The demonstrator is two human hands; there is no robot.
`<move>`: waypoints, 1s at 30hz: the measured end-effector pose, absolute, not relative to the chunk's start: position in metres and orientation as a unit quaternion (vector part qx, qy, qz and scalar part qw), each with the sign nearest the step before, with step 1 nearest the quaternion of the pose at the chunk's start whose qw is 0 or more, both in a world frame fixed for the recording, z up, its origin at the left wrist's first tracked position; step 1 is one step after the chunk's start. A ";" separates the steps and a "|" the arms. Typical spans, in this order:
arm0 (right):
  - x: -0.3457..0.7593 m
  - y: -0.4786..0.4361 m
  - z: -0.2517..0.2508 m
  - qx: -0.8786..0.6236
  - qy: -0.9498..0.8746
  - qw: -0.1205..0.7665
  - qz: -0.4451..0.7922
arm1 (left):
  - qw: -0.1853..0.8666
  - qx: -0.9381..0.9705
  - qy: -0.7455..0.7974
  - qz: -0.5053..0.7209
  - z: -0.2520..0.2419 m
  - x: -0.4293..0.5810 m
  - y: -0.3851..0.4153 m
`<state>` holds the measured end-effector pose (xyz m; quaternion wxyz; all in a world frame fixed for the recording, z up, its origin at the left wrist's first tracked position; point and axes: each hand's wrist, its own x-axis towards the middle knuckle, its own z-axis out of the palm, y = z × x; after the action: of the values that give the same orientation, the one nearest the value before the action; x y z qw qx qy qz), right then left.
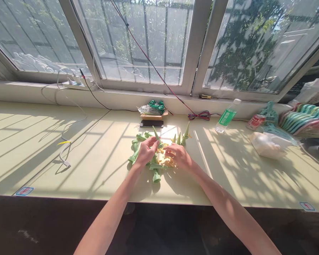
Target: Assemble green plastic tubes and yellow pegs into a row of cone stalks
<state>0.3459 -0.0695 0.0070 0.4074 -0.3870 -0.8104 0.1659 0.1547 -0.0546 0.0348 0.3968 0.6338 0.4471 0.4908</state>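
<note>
Left of the phone [151,123], the tabletop [106,141] gives wide passage as far as the white cable [66,163]. Right of it, a narrower lane runs between the green cones [185,136] and the bottle [225,119], coiled wire [202,115] at its far end. The box [151,117] blocks just behind the phone; green tubes [156,176] obstruct in front.

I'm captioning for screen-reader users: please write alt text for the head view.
A person's left hand holds a green cone over a sunlit table, the right hand near yellow pieces. Green tubes lie nearby; a green-labelled bottle stands farther right.
</note>
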 end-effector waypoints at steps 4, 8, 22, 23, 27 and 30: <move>0.343 -0.071 0.011 -0.398 -0.782 0.450 0.169 | 0.413 0.631 0.446 0.482 0.034 0.154 -0.054; 0.342 -0.072 0.016 -0.397 -0.757 0.499 0.145 | 0.415 0.627 0.445 0.486 0.036 0.155 -0.055; 0.343 -0.077 0.024 -0.417 -0.731 0.529 0.110 | 0.387 0.720 0.386 0.427 0.040 0.157 -0.060; 0.343 -0.077 0.024 -0.416 -0.733 0.526 0.112 | 0.386 0.723 0.387 0.422 0.041 0.157 -0.060; 0.342 -0.077 0.025 -0.408 -0.738 0.523 0.121 | 0.387 0.733 0.386 0.405 0.042 0.157 -0.062; 0.342 -0.077 0.025 -0.401 -0.738 0.529 0.123 | 0.387 0.736 0.384 0.401 0.041 0.158 -0.063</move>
<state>0.3423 -0.0770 0.0249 0.5287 -0.4005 -0.7382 0.1233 0.1576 -0.0625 0.0413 0.3871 0.7361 0.3842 0.4010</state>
